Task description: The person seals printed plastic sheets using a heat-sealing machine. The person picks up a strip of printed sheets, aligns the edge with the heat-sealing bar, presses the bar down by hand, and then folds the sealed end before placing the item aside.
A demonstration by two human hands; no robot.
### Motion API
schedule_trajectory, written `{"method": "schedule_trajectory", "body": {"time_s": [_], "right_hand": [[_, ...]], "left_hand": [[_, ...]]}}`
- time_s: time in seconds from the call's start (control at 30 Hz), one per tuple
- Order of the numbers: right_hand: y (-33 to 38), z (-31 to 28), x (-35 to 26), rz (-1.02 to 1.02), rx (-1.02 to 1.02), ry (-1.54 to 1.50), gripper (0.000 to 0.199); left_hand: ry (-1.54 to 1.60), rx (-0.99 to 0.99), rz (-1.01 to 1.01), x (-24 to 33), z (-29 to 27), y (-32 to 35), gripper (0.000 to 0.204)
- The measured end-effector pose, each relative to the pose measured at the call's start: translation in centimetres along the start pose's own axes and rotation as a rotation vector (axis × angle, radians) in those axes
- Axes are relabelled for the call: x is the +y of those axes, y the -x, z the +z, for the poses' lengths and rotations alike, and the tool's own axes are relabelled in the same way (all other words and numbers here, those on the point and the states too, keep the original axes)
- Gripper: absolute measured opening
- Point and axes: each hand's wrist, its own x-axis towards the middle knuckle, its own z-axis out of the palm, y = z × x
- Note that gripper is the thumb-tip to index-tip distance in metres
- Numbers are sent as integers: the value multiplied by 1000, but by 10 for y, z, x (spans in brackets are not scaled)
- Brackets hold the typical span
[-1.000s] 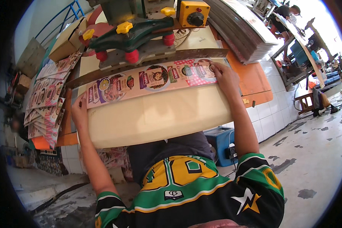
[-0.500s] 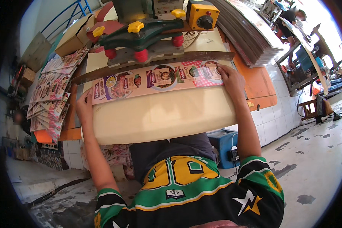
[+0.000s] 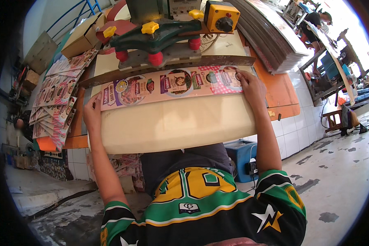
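Note:
A long printed packaging strip (image 3: 174, 85), pink with pictures of food bowls and a checked pattern, lies flat across a cream padded board (image 3: 176, 123). Its far edge runs along a dark metal bar (image 3: 217, 62). My left hand (image 3: 92, 114) pinches the strip's left end, the fingers curled in. At the opposite end, my right hand (image 3: 252, 87) grips the right corner, thumb on top and other fingers partly hidden. Just beyond the bar stands a dark green clamp head (image 3: 164, 33) with yellow knobs and red feet.
Stacked printed packages (image 3: 53, 100) spread over the table's left side near a cardboard box (image 3: 81, 37). A yellow control box (image 3: 221, 17) with a black dial sits behind. Piled flat sheets (image 3: 270, 39) rise at the back right. Another person (image 3: 315, 20) works far right.
The whole view has shifted very slightly. Both hands keep their hold on the strip's ends, and the strip stays along the metal bar.

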Motion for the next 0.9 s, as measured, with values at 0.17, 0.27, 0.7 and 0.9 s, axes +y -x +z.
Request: {"method": "schedule_trajectory", "body": {"time_s": [0.17, 0.27, 0.7, 0.9], "right_hand": [[0, 0, 0, -4, 12, 2, 33], [1, 0, -3, 4, 21, -12, 33], [30, -19, -9, -32, -3, -291, 29], [33, -17, -9, -47, 33, -291, 29]], "left_hand": [[-17, -5, 26, -3, 0, -2, 41], [-10, 3, 45, -10, 0, 0, 40], [113, -96, 50, 12, -24, 56, 31], [79, -64, 45, 18, -21, 58, 29]]}}
